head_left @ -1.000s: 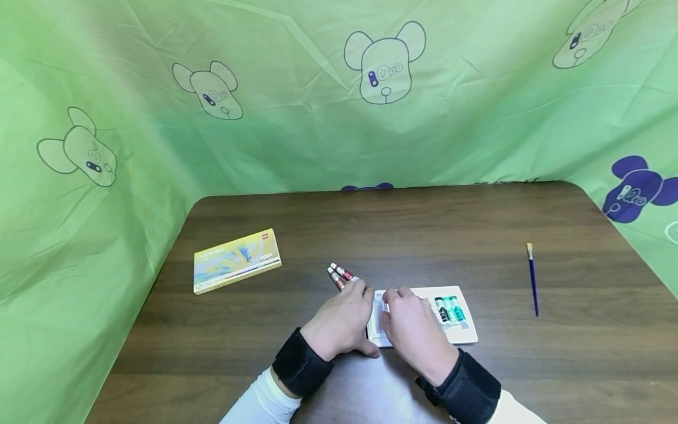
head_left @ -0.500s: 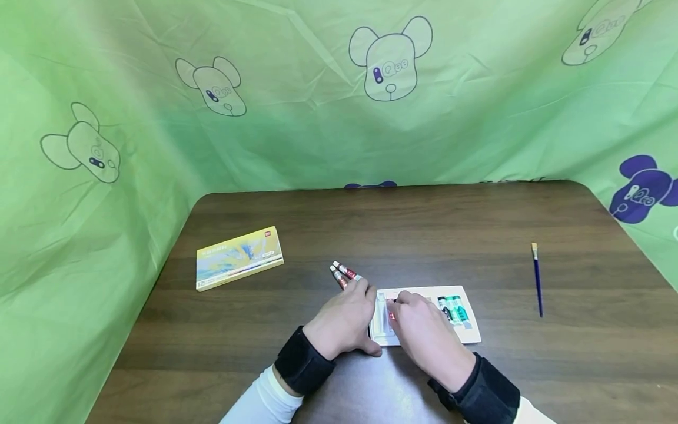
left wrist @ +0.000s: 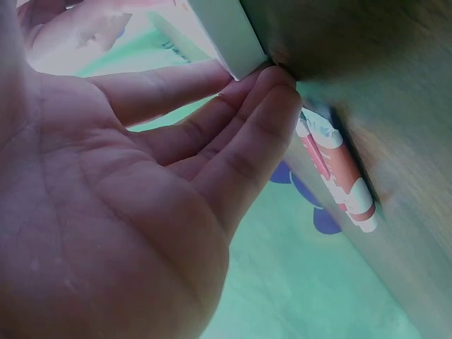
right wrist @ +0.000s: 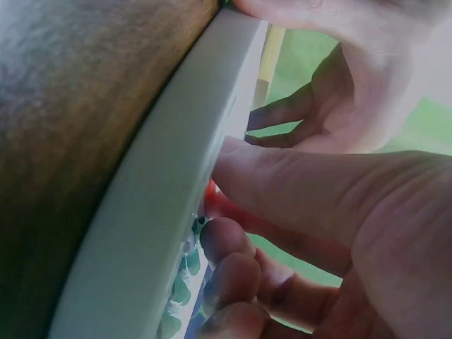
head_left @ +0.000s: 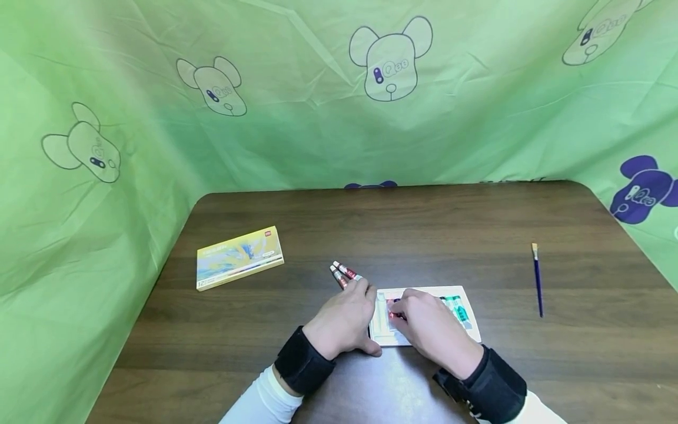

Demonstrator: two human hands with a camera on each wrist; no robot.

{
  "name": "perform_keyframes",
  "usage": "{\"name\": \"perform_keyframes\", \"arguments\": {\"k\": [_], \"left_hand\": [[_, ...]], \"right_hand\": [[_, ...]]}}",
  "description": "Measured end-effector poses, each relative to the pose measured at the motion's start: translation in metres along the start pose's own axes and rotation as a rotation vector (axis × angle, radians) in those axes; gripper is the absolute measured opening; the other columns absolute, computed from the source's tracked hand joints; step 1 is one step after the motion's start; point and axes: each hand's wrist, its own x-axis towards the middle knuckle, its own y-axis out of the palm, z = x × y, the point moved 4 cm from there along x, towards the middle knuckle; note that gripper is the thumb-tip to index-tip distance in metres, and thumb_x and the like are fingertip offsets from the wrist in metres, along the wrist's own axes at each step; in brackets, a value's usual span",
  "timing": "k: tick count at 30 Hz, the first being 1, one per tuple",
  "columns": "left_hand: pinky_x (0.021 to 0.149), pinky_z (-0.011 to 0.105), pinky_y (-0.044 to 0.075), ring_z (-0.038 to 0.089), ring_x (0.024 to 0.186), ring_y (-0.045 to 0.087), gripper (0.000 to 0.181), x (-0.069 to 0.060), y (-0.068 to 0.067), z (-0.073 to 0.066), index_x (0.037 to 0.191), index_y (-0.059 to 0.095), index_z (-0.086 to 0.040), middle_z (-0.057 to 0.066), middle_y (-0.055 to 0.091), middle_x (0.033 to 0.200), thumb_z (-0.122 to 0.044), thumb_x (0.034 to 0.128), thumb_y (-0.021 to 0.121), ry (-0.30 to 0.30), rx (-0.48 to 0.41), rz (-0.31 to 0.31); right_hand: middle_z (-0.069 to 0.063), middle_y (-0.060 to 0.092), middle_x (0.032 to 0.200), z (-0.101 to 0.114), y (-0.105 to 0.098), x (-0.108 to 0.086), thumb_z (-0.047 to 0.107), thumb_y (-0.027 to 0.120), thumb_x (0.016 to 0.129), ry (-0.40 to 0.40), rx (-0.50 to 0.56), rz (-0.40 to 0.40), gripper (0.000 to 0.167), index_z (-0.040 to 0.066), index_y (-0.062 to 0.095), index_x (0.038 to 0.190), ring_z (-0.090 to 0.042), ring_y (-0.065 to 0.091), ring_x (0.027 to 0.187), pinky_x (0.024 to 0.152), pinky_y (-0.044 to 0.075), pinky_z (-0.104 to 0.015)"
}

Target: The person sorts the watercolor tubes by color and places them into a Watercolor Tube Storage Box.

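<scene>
In the head view a white tray [head_left: 389, 340] with paint tubes lies near the table's front. My left hand [head_left: 344, 318] holds its left end, thumb at the near corner and fingers at the far corner. My right hand [head_left: 436, 327] is over the middle of the tray with curled fingers. Thumb and index finger pinch a mostly hidden red paint tube [right wrist: 210, 191] in the right wrist view. Green paint tubes [head_left: 459, 309] lie in the tray's right part. Two red-and-white paint tubes [head_left: 346, 272] rest on the table beyond my left fingers.
A yellow-and-blue box [head_left: 240, 258] lies at the left of the wooden table [head_left: 424, 235]. To the right is a blue-handled paintbrush [head_left: 537, 280]. A green printed cloth [head_left: 296, 135] hangs behind the table.
My right hand has shifted a little to the right over the tray, showing a bit of red by its fingertips and covering the dark tube. The left hand keeps its place on the tray.
</scene>
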Motion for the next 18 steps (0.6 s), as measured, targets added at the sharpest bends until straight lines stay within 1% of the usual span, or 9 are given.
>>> {"name": "perform_keyframes", "arguments": {"k": [3,6,9,12,14,18], "left_hand": [[0.1,0.027,0.055,0.017,0.112,0.058,0.102,0.0,0.001,0.0,0.14,0.059,0.0,0.005,0.061,0.122,-0.054,0.063,0.098,0.0,-0.002,0.003],[0.1,0.027,0.055,0.017,0.111,0.057,0.101,-0.001,0.002,-0.001,0.139,0.059,0.0,0.005,0.061,0.121,-0.054,0.0634,0.098,0.003,0.003,0.001],[0.101,0.026,0.054,0.017,0.111,0.057,0.1,-0.001,0.002,-0.001,0.139,0.06,0.0,0.005,0.061,0.121,-0.055,0.0638,0.097,0.008,0.013,-0.001],[0.101,0.026,0.054,0.017,0.113,0.057,0.101,0.0,0.001,-0.001,0.14,0.059,0.0,0.005,0.061,0.122,-0.055,0.0639,0.097,0.006,0.012,0.006],[0.101,0.026,0.054,0.017,0.114,0.057,0.102,0.001,0.001,0.0,0.14,0.059,0.0,0.005,0.061,0.123,-0.055,0.0636,0.097,0.001,0.009,0.012],[0.1,0.027,0.055,0.016,0.113,0.057,0.102,0.001,0.001,0.0,0.14,0.059,0.0,0.005,0.06,0.123,-0.055,0.0633,0.097,-0.004,0.003,0.015]], "right_hand": [[0.006,0.054,0.069,0.0,0.0,-0.001,0.009,0.081,0.087,0.0,-0.005,0.003,0.006,0.014,0.08,0.087,-0.006,0.045,0.062,0.054,0.04,-0.025],[0.004,0.057,0.071,0.002,0.0,-0.002,0.009,0.081,0.086,-0.006,-0.02,-0.004,0.009,0.012,0.082,0.094,-0.008,0.049,0.062,0.054,0.043,-0.026],[0.002,0.062,0.076,0.002,-0.003,-0.002,0.01,0.083,0.085,0.003,-0.024,0.002,0.014,0.011,0.082,0.099,-0.009,0.055,0.066,0.057,0.047,-0.028],[0.002,0.066,0.082,0.0,-0.007,-0.001,0.012,0.085,0.084,0.033,-0.011,0.024,0.017,0.011,0.082,0.101,-0.01,0.06,0.07,0.062,0.051,-0.03],[0.002,0.066,0.083,-0.002,-0.009,-0.001,0.013,0.086,0.084,0.06,0.0,0.038,0.017,0.011,0.082,0.101,-0.01,0.061,0.072,0.063,0.051,-0.031],[0.004,0.066,0.082,-0.005,-0.011,0.0,0.013,0.086,0.083,0.086,0.018,0.048,0.012,0.013,0.083,0.095,-0.01,0.064,0.074,0.065,0.052,-0.032]]}}
